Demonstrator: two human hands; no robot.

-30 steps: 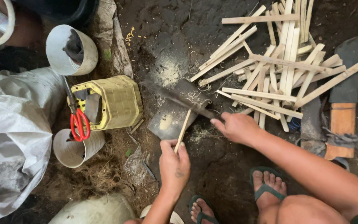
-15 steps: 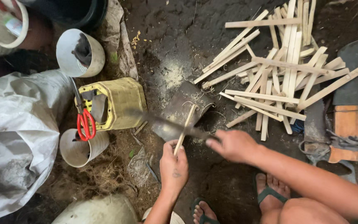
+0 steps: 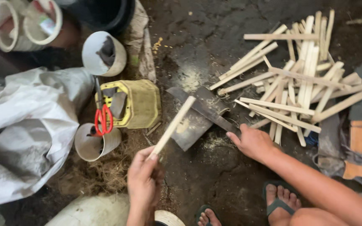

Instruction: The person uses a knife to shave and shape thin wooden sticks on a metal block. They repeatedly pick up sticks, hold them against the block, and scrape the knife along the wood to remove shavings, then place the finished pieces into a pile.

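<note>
My left hand (image 3: 144, 178) grips the lower end of a pale wooden stick (image 3: 173, 125), which slants up and to the right over a dark chopping block (image 3: 191, 125). My right hand (image 3: 252, 142) holds the handle of a long dark blade (image 3: 202, 109) that lies flat across the block, tip pointing up-left. A heap of several split pale sticks (image 3: 300, 79) lies on the dark ground to the right of the block, just above my right hand.
A yellow-green container (image 3: 137, 104) with red-handled scissors (image 3: 102, 119) stands left of the block. White pipe sections (image 3: 103, 53) (image 3: 92, 143), a white sack (image 3: 26, 125) and dry fibre lie at left. My sandalled feet (image 3: 279, 201) are at the bottom; a flat orange tool (image 3: 360, 142) at right.
The blade has come down flat onto the block and my right hand moved right. My left hand has tilted the stick and drawn it down-left, off the block's centre. The camera has shifted.
</note>
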